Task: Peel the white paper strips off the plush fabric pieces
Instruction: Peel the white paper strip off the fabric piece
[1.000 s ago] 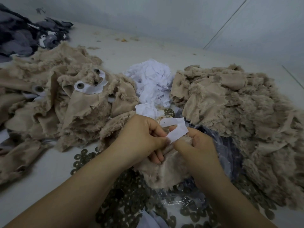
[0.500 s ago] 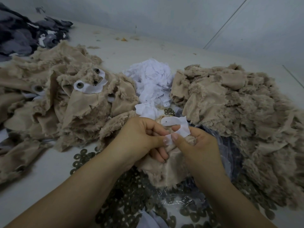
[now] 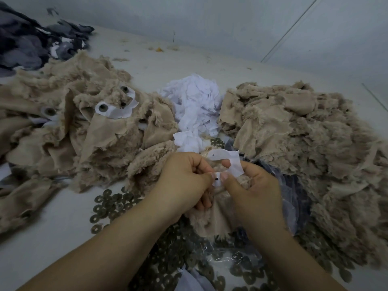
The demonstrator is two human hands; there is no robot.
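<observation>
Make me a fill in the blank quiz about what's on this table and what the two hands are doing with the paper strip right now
1. Both hands, left hand and right hand, pinch a ____ paper strip.
2. The heap of peeled paper lies ____ the two tan plush piles.
3. The round metal washers each have a ____ in the middle.

Missing words: white; between; hole

There are no words, numbers, labels or signs to read here.
</observation>
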